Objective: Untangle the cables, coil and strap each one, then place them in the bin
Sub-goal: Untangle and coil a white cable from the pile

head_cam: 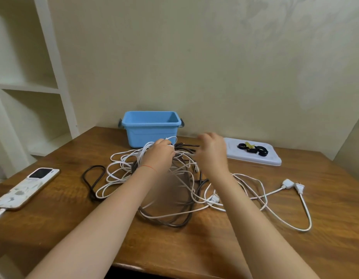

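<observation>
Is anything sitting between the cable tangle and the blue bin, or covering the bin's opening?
Nothing visible does. The blue bin stands open-topped directly behind the cable tangle, with no lid on it. The left hand grips white strands in the tangle; the right hand hovers beside it.

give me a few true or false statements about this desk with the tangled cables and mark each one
1. The blue bin stands at the back of the table, against the wall. True.
2. Coiled cables already lie inside the bin. False: no cable shows over its rim, and the cable tangle lies on the table.
3. The left hand grips white cable in the tangle. True.
4. The black straps lie on the phone. False: they rest on the white lid at the right; the phone lies at the left.
5. The white plug lies on the table right of the tangle. True.
</observation>
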Tool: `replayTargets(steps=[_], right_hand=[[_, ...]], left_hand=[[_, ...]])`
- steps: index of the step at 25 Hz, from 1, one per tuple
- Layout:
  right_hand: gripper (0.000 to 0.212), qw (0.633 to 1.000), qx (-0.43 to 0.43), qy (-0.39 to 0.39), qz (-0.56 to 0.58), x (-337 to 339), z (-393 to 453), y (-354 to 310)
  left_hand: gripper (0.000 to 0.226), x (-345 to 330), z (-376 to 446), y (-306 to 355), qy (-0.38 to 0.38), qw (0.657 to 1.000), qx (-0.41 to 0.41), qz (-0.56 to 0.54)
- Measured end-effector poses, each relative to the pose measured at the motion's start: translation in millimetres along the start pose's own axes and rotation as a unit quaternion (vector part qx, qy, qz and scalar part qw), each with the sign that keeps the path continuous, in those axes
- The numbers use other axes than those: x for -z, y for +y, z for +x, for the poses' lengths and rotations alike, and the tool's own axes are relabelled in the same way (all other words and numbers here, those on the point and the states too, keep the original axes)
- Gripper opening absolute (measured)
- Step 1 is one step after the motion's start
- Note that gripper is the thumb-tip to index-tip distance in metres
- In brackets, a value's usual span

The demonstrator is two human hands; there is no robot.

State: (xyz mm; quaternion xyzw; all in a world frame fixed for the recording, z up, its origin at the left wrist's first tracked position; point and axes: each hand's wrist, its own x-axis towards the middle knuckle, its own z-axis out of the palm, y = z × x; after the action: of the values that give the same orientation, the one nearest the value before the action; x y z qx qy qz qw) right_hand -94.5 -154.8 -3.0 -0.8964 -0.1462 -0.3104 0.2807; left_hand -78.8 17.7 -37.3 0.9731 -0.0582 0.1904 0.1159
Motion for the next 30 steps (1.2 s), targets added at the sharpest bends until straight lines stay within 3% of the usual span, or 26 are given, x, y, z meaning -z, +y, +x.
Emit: replayTargets(steps=[2,5,8,11,14,17,19,22,24,26,27,30], right_hand=[[0.033,0.993,0.088,-0.079,0.016,-23,-10,-18],[0.032,0.969,0.01,-0.231,0.089,-53,-21,-29],[0.02,0.962,-0.073,-0.237,0.116,-66,-25,-26],[0.02,0.971,-0.067,-0.218,0.074,-68,-22,-26],[0.016,0.973,-0.054,-0.206,0.09,-63,-16,-28],[0.011,0.96,-0.032,-0.179,0.215,-46,-11,-34],[0.013,0.934,-0.021,-0.119,0.336,-21,-7,-40],[0.02,0.896,-0.08,0.131,0.417,27,18,-29],[0.017,0.899,-0.133,0.187,0.373,47,27,-11],[0.015,0.925,-0.158,0.118,0.326,47,22,0],[0.016,0.931,-0.164,0.091,0.314,42,18,3],[0.017,0.93,-0.178,0.111,0.301,39,8,9]], left_hand=[[0.021,-5,-4,1,0.01,1.0,-0.003,0.003],[0.028,0,-14,-5,0.037,0.999,0.007,0.029],[0.034,8,-20,-26,0.041,0.998,0.04,0.025],[0.032,13,-18,-37,-0.008,0.993,0.088,0.074],[0.027,14,-19,-33,-0.01,0.988,0.104,0.116],[0.025,24,-11,-28,0.044,0.978,0.202,-0.009],[0.029,34,-3,-28,0.105,0.945,0.287,-0.119],[0.031,42,2,-31,0.131,0.902,0.359,-0.199],[0.032,41,0,-24,0.128,0.919,0.331,-0.17],[0.046,42,-1,-5,0.131,0.96,0.199,-0.149],[0.047,42,-1,6,0.111,0.968,0.12,-0.19],[0.046,36,-6,45,-0.064,0.951,0.022,-0.303]])
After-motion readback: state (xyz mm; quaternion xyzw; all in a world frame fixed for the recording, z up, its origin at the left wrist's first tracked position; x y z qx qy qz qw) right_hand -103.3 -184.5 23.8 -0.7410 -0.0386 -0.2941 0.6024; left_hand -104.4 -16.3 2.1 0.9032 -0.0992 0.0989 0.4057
